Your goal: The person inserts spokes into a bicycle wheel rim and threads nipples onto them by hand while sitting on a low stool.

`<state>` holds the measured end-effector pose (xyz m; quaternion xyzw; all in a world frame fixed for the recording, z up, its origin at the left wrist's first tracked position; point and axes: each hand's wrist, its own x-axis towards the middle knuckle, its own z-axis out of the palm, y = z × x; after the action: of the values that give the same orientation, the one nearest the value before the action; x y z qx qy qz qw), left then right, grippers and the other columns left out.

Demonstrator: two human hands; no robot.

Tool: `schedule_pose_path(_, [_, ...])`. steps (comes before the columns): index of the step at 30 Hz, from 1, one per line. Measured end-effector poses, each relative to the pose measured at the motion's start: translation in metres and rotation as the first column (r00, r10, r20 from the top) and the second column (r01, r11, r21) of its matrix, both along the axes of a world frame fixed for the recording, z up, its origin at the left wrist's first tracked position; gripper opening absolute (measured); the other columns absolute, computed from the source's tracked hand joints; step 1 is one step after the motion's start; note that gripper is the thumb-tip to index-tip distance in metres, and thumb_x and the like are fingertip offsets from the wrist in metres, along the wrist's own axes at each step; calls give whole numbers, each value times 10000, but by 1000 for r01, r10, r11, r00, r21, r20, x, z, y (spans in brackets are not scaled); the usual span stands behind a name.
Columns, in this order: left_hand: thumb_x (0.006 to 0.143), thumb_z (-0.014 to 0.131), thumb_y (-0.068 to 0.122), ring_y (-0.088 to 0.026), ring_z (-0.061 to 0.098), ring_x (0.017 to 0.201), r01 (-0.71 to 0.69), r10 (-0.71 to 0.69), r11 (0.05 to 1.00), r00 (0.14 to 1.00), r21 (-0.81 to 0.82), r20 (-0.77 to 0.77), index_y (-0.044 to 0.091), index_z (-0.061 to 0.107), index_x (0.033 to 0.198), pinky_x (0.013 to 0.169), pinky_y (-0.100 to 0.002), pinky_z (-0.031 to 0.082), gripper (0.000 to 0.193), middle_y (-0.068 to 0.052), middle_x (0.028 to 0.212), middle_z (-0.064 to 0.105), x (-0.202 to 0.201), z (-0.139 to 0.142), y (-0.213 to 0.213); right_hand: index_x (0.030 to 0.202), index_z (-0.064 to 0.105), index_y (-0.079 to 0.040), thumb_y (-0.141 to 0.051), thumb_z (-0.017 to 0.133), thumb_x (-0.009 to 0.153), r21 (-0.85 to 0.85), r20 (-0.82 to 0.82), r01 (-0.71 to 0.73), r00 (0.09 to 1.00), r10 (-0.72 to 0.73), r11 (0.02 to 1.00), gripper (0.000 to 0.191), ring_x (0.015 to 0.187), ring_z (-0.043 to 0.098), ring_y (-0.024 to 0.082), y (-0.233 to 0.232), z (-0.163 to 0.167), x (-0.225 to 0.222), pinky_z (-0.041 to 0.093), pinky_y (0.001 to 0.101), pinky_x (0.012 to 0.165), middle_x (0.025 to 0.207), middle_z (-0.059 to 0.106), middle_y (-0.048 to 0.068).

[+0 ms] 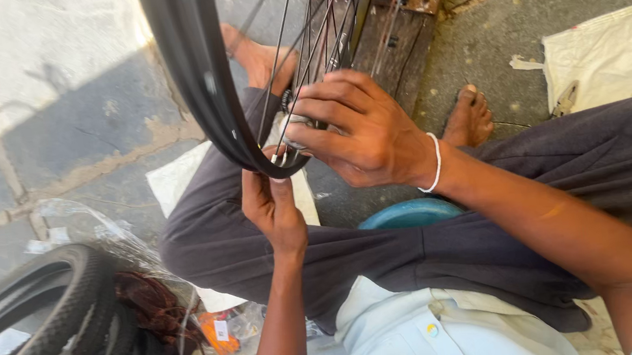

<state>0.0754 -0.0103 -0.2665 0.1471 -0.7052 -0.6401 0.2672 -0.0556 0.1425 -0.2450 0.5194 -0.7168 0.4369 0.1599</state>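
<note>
The black wheel rim (198,80) curved down through the upper middle, and its spokes (308,36) filled the space inside it, leaving only thin gaps. The right hand (354,129) and the left hand (272,206) crowded the rim's lowest point, so little room remained there. Towards 12 o'clock a wooden stand (399,33) closed the way behind the spokes. At 8 o'clock, stacked tyres (57,342) and crumpled plastic wrap (92,227) blocked the floor. Bare paved floor (47,113) lay open towards 10 o'clock, and more towards 2 o'clock, short of a white sack (611,56). The person's dark-trousered legs (419,245) barred everything from 3 to 6 o'clock.
</note>
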Motion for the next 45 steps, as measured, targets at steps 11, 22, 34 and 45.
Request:
schedule_pose_path(11, [1075,715,295,-84,600,812,86,-61,994,945,62,-322,-30,619,1108,693,-208,506,340,-66,1053,618,-59,102,10,1245,665,-15,-41,797,776,17,245,-363,905,348,932,487,1086,669,287,-4,118,-63,464,480,1007,994,708,87])
schedule_pose_path(22, [1038,751,269,-90,591,697,66,-8,982,950,178,-313,-38,630,1202,642,-235,472,368,-79,983,644,-59,108,22,1077,592,4,-43,794,923,-344,-139,70,982,-125,936,259,1161,699,359,-24,85,-35,554,454,1085,1064,675,152])
schedule_pose_path(34, [1076,758,247,-117,625,860,84,-31,988,931,130,-365,-57,652,1165,779,-249,514,334,-92,1040,638,-56,104,18,1179,655,17,-127,722,790,-195,254,-312,900,355,930,420,1056,661,367,3,115,-55,431,474,1027,1084,698,164])
schedule_pose_path(45, [1076,775,162,-118,636,790,117,-32,973,922,197,-385,-2,619,1014,696,-213,502,235,-70,947,630,-52,104,12,1116,679,-145,-315,687,958,569,88,-170,985,146,805,232,974,698,304,-8,151,-68,499,465,883,1070,742,99])
